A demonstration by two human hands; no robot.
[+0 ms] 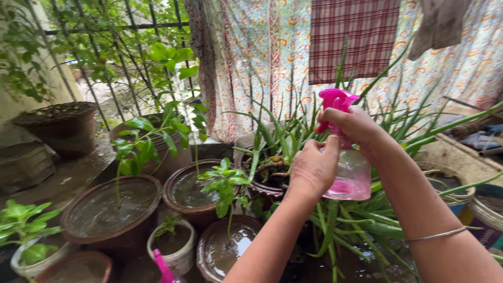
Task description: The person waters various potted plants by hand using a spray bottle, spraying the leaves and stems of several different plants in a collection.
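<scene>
From the head camera I see a clear spray bottle (350, 173) with a pink trigger head held upright above a crowd of potted plants. The right hand (355, 124) is closed around the bottle's neck just under the pink head, with fingers curled toward the trigger; a thin metal bangle (437, 234) circles that forearm. The left hand (313, 166) sits at the bottle's 9 o'clock, fingers folded against the clear body, touching it; I cannot tell how firmly it grips. A little pink-tinted liquid lies at the bottle's base.

Directly behind and below the bottle spreads an aloe plant (335, 209) with long green blades. At the bottle's 8 o'clock stand brown clay pots (112, 209) full of muddy water, some carrying leafy seedlings (225, 186). A small white pot (173, 246) sits near the bottom edge, and beside it, at 6 o'clock in the view, the tip of a second pink sprayer (163, 266) pokes up. At 12 o'clock hangs a patterned cloth (251, 57) with a red checked cloth (351, 36) over it. At 10 o'clock a black metal railing (112, 47) is threaded with green vines.
</scene>
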